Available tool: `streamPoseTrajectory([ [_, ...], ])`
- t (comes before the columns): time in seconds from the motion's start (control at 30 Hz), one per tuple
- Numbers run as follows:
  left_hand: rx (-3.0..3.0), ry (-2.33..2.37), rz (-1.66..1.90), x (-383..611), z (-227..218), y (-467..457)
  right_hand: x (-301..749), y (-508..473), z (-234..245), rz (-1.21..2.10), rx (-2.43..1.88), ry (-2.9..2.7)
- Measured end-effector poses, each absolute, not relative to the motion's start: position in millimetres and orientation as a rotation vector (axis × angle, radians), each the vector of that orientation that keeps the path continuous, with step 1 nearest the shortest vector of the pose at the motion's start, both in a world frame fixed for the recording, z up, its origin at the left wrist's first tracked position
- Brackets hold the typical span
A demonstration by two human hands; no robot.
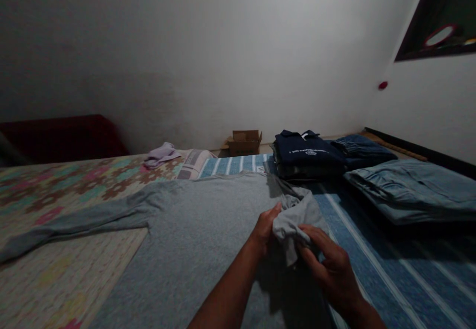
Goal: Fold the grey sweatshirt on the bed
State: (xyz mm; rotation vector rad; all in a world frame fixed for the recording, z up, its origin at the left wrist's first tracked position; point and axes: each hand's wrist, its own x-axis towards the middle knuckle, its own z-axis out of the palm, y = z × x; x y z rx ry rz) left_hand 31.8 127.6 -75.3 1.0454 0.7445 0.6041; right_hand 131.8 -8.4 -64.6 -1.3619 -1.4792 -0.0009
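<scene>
A: Cloth first; the long-sleeved grey knit shirt [193, 230] lies spread flat across the bed, its body over the blue striped bedsheet [390, 269] and its far sleeve trailing out to nine o'clock over the floral patterned bedspread [55, 190]; the near sleeve is bunched up at the centre.

B: How would it handle?

A: Soft, light and limp, I judge; it sags wherever it is not held, so the bunched sleeve end or a seam looks the best place to take hold; nothing fragile or slippery about it.

B: And the hands?

A: The left hand [265, 227] comes in from six o'clock, forearm angled up, fingers closed in a narrow pinch on the bunched sleeve; the right hand [329, 259] sits at its three o'clock, palm down, fingers curled and gripping the same bunch from the other side.

B: Around them?

A: At one o'clock a folded navy blue shirt [307, 155] tops a small stack; folded blue denim jeans [405, 190] lie at two o'clock; an open brown cardboard box [243, 143] stands at twelve o'clock by the wall; a crumpled lilac cloth [160, 154] rests at eleven.
</scene>
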Motion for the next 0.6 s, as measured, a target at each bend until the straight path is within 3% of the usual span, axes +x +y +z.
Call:
streamPoseTrajectory([
  [0.1,0.846,0.641,0.409,31,-73,136,114,-5,-73,0.01,-1.297,-1.528],
  [0.33,1.028,0.699,0.235,30,-76,138,107,-19,-81,0.061,-1.379,-1.697],
  [0.47,1.137,0.788,0.335,32,-72,135,120,-44,-100,-0.145,-1.606,-1.56],
  [0.6,1.203,0.847,0.409,28,-67,138,135,-72,-126,0.12,-2.009,-1.375],
])
